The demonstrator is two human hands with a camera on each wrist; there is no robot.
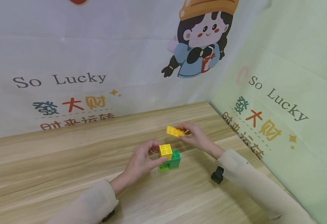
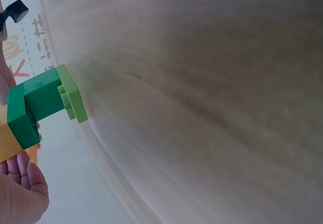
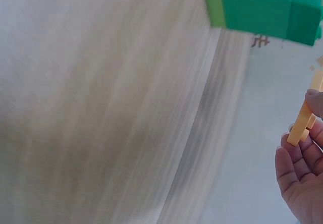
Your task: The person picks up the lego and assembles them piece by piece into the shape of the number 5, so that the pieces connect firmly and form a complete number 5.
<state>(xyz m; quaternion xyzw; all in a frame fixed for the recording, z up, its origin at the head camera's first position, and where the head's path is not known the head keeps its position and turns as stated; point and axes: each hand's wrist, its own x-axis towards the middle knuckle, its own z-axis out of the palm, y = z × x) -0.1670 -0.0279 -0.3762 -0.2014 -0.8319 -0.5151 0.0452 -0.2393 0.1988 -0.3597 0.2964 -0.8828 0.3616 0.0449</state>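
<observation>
My left hand [image 1: 141, 158] pinches a yellow block [image 1: 165, 151] between thumb and fingers. That block tops a small stack, with dark green bricks [image 1: 175, 162] below it and a thin light green plate [image 1: 164, 168] at the bottom. In the left wrist view the dark green bricks [image 2: 43, 95] step out sideways under the yellow block [image 2: 8, 135]. Behind the stack and to its right, my right hand [image 1: 195, 137] holds a flat yellow brick [image 1: 174, 131] by one end, raised and apart from the stack. Its studs face up in the head view.
The stack stands on a wood-grain table [image 1: 54, 168]. A white printed cloth [image 1: 135, 62] hangs along the back edge, and another printed cloth [image 1: 300, 93] along the right. A black wrist device [image 1: 217, 175] hangs under the right sleeve [image 1: 253, 183].
</observation>
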